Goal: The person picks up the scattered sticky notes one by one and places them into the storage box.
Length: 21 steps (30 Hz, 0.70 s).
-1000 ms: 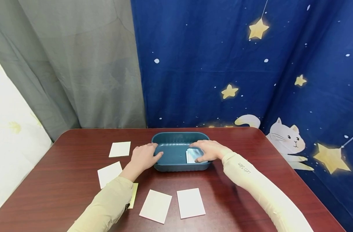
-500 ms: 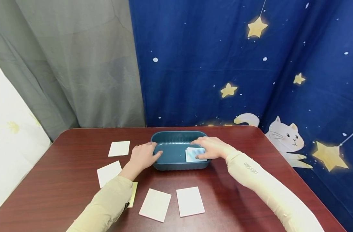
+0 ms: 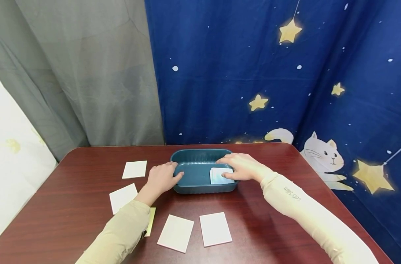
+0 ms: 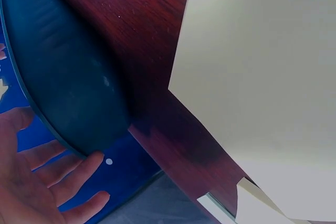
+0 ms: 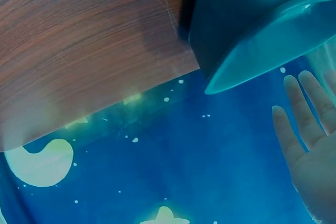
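A dark teal plastic tray point(image 3: 194, 178) stands near the back middle of the table, with a few overlapping pale-blue cards point(image 3: 221, 176) in its right end. My left hand point(image 3: 160, 179) is at the tray's left end, thumb over the rim. In the left wrist view, its loosely extended fingers point(image 4: 79, 179) lie right along the rim. Over the right end is my right hand point(image 3: 242, 167), thumb overlapping the cards in the head view. The right wrist view shows its fingers point(image 5: 302, 100) spread and straight beside the tray's rim point(image 5: 252, 80), with nothing in them.
Pale square notes lie on the dark red table point(image 3: 269, 223): a back-left note point(image 3: 135, 169), another note point(image 3: 122, 198) near the left forearm, and two front notes point(image 3: 176, 233). A yellow note point(image 3: 150, 222) is partly hidden by the left sleeve. Curtains point(image 3: 220, 73) hang behind.
My right hand has drawn slightly to the right, uncovering more of the cards. The left hand and the tray stay in place, while the head view shifts a little.
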Motion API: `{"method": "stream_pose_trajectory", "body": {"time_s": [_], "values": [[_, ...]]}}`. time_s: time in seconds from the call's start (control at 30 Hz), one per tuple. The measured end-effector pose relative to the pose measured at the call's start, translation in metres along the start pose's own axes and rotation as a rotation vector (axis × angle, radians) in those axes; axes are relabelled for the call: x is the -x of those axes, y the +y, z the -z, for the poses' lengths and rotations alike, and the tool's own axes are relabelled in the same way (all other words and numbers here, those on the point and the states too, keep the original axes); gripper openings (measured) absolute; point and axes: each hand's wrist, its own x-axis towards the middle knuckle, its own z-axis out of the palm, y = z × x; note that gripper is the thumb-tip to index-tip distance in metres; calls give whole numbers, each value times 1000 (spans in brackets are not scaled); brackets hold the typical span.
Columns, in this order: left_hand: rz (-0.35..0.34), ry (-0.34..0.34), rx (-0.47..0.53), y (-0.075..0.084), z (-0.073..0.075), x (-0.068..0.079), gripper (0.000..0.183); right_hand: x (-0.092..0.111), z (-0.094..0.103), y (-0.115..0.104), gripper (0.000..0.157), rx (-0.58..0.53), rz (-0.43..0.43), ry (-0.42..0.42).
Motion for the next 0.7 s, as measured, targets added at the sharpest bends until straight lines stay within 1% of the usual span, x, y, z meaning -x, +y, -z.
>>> {"method": "stream_pose_trajectory", "body": {"time_s": [0.33,0.7], "values": [[3,-2,-8,-1,-2,0,48,9,7,-7,41,14,22,49],[-1,-3,-11,0,-1,0,48,18,6,-12,38,61,83,148]]}}
